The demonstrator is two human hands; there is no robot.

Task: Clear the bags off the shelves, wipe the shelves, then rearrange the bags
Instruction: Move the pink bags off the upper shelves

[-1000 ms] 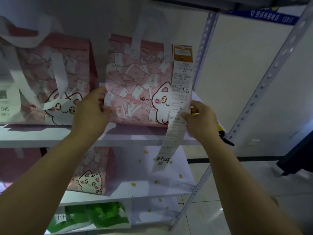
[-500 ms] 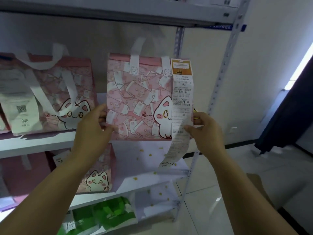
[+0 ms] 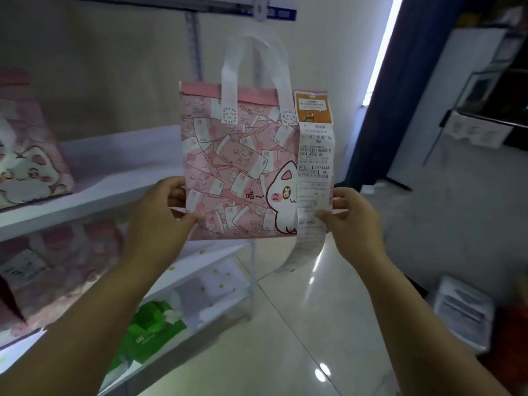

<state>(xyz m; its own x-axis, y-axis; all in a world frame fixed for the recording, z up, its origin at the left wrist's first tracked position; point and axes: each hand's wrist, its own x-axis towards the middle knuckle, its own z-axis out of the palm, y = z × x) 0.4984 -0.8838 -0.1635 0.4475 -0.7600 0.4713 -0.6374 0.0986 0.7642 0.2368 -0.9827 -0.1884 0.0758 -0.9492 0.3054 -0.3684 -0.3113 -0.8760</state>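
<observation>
The pink cat bag [image 3: 237, 172] stood on the shelf [image 3: 94, 195] a moment ago; now I see it lifted clear, upright in the air just right of it. The left hand [image 3: 160, 212] and right hand [image 3: 354, 218] pinch its lower corners, fingers [image 3: 171, 185] curled on the fabric, and the right also traps the receipt [image 3: 314, 167]. I judge clearing is under way, as another pink bag [image 3: 31, 167] still sits shelved.

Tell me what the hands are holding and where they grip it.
The pink cat bag: the left hand pinches its lower left edge, the right hand its lower right edge, thumb over the hanging receipt.
</observation>
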